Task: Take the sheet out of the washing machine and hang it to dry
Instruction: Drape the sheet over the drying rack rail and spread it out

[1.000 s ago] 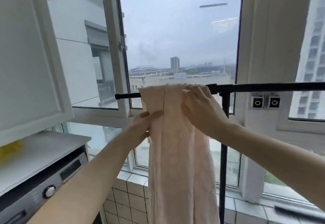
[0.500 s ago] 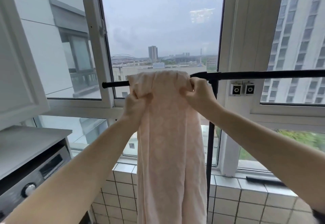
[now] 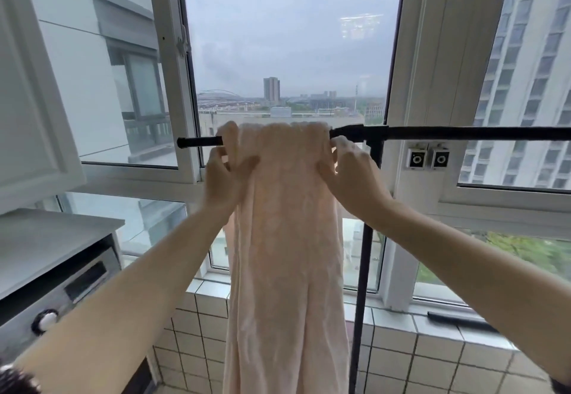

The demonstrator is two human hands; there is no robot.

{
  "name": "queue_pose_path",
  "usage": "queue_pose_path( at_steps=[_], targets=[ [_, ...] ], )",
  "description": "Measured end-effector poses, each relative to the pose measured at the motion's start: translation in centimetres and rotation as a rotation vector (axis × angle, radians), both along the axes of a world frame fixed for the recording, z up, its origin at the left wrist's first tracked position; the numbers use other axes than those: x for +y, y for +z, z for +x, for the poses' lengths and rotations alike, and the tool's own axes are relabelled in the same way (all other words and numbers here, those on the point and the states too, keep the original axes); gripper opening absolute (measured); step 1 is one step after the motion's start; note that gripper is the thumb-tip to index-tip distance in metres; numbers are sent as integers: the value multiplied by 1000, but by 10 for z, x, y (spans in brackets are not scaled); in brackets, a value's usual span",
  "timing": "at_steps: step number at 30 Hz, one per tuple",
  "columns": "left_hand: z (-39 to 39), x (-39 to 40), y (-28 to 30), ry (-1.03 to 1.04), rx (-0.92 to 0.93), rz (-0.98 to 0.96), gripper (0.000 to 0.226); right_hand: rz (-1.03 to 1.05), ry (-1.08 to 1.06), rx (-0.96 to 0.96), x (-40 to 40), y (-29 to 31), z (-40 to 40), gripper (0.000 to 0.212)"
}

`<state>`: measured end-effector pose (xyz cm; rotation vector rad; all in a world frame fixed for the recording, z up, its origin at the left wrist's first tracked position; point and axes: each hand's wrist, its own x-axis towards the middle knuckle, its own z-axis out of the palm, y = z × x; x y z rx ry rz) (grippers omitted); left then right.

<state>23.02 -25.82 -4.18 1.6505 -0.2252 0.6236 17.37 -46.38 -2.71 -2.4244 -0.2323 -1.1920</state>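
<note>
Left hand (image 3: 224,174) and right hand (image 3: 350,171) each pinch an upper edge of the pink sheet (image 3: 287,239), which lies between both grips, draped over the black rail (image 3: 432,133), long axis hanging straight down, hands equally near.

Sheet (image 3: 287,239): soft pale pink cloth, matt, faint textured pattern. Drying rail (image 3: 448,133): black metal, matt. Washing machine (image 3: 58,288): grey front with brushed metallic look, glossy knob. Wall tiles (image 3: 432,359): glazed, glossy. Window frames (image 3: 173,84): white, smooth.
</note>
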Motion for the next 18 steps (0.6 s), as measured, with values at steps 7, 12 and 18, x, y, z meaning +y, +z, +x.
queue_pose_path(
  at_steps=[7, 12, 18],
  targets=[
    [-11, -3, -14, -67, 47, 143, 49, 237, 227, 112, 21, -24, 0, 63],
    [-19, -1, -5, -26, -58, 156, 39, 227, 219, 44, 30, -17, -4, 50],
    [-13, -4, 38, 66, -177, 268, 33, 102, 99, -35, 27, 27, 10, 20]
  ],
)
